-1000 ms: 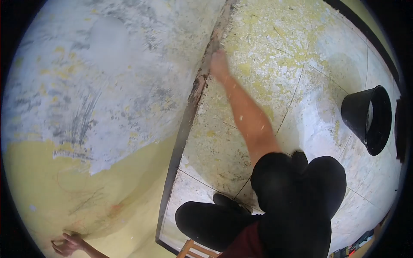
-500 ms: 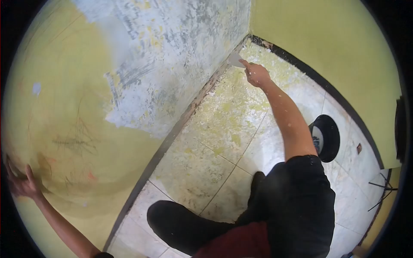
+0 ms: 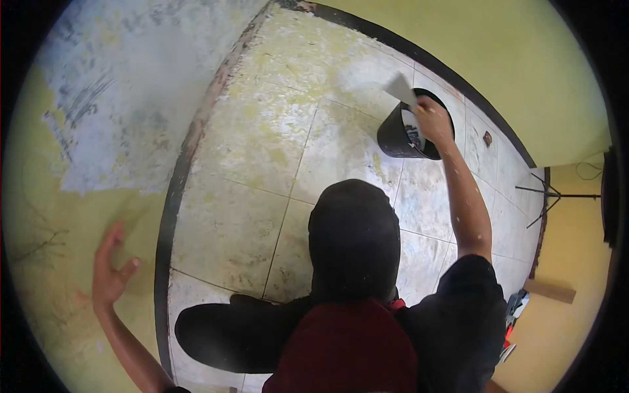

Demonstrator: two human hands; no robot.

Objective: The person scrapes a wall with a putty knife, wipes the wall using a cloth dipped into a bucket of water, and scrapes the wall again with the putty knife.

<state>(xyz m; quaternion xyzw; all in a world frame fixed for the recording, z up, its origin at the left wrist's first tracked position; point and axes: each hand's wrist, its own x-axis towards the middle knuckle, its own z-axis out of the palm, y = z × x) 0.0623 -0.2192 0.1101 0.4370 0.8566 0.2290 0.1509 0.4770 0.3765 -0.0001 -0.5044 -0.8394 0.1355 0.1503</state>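
My right hand [image 3: 434, 121] is closed around a scraper [image 3: 400, 89] with a wide flat blade, a little blurred by motion. It is over the black bucket [image 3: 392, 136], which stands on the tiled floor with something white and dark-patterned inside. My left hand [image 3: 111, 274], fingers apart and holding nothing, is in front of the yellow-green wall [image 3: 46, 262]; whether it touches the wall I cannot tell. Higher up, that wall has a patchy white and grey scraped area [image 3: 144, 98].
Yellow paint flakes [image 3: 282, 114] lie over the floor along the wall's foot. My bent knees, in dark trousers [image 3: 354, 242], take up the lower middle. At the right are a black stand with thin legs [image 3: 557, 194], a brown board [image 3: 550, 291] and a small brown piece [image 3: 487, 138].
My right hand has brought the scraper from the wall corner over to the bucket. My left hand has shifted rightward in view. The camera view has swung right.
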